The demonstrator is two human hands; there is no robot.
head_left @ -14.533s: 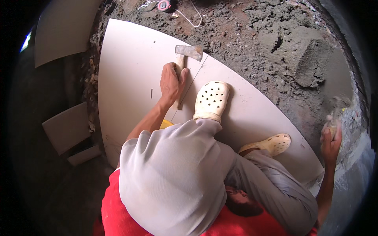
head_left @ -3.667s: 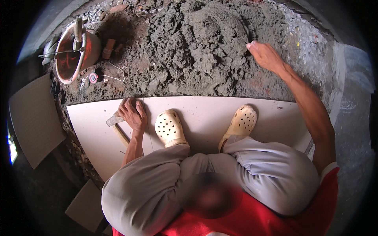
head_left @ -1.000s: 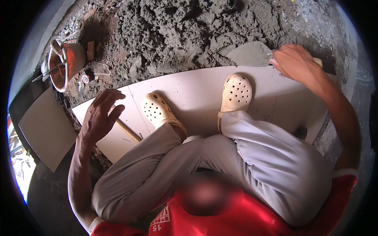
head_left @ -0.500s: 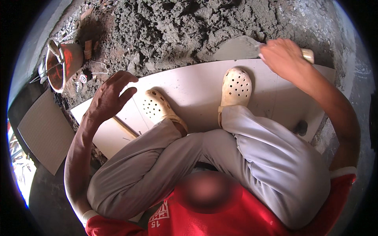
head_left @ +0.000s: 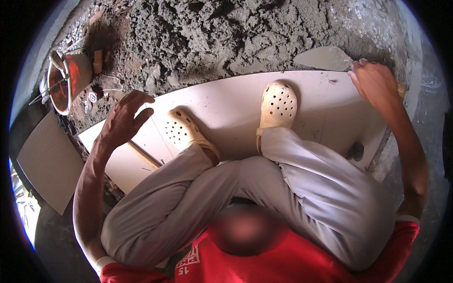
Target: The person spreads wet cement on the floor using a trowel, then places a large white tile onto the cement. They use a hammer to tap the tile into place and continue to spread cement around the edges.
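A trowel with a pointed grey blade is gripped in my right hand at the far right. Its blade lies along the near edge of the rough wet mortar, and the end of its pale handle shows beyond my hand. My left hand hovers over the left part of the white tile surface, with fingers apart and curved and nothing in them. Under that hand, a thin wooden handle rests on the tiles; its other end is hidden by my leg.
My feet in cream clogs stand on the tiles. An orange-red bucket tilts on the soil at far left, beside a brick piece and a string reel. A loose tile leans at left. A dark lump sits at right.
My right hand has moved the trowel to the right along the mortar's near edge. My left hand stays raised and open, with little movement. The view has shifted slightly.
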